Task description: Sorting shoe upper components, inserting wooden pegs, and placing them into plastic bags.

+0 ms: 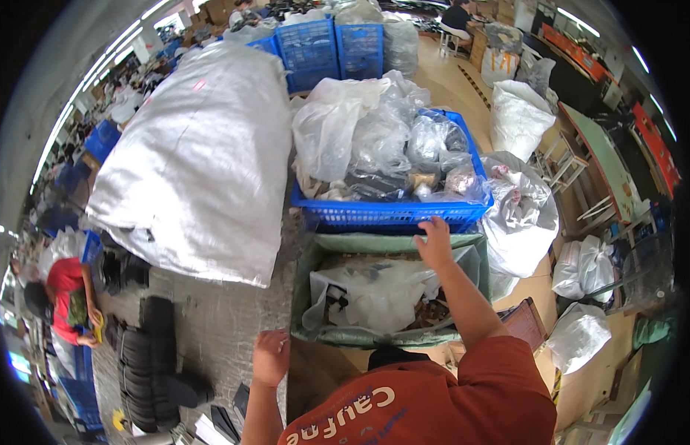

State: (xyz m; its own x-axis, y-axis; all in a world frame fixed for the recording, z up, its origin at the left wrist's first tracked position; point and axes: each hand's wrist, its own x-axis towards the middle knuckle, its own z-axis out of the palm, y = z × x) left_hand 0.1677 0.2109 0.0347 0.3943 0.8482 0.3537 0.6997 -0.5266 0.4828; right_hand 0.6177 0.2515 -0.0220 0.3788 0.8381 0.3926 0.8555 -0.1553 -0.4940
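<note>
My right hand (435, 245) reaches forward with its fingers spread, at the near wall of a blue plastic crate (375, 215). I cannot tell whether the fingertips touch it. Clear plastic bags (382, 133) fill the crate, with dark and pale pieces showing through. Between the crate and me stands a green-lined bin (345, 245), with a crumpled white plastic sheet (378, 293) and brown scraps inside. My left hand (271, 357) is curled closed above the edge of the grey table (226, 319); what its fingers hold, if anything, is hidden.
A large white woven sack (204, 156) lies across the table at left. Black padded rolls (148, 371) lie nearer. White sacks (519, 208) stand on the floor at right. A person in red (67, 297) works at far left; another sits (456, 18) at the back.
</note>
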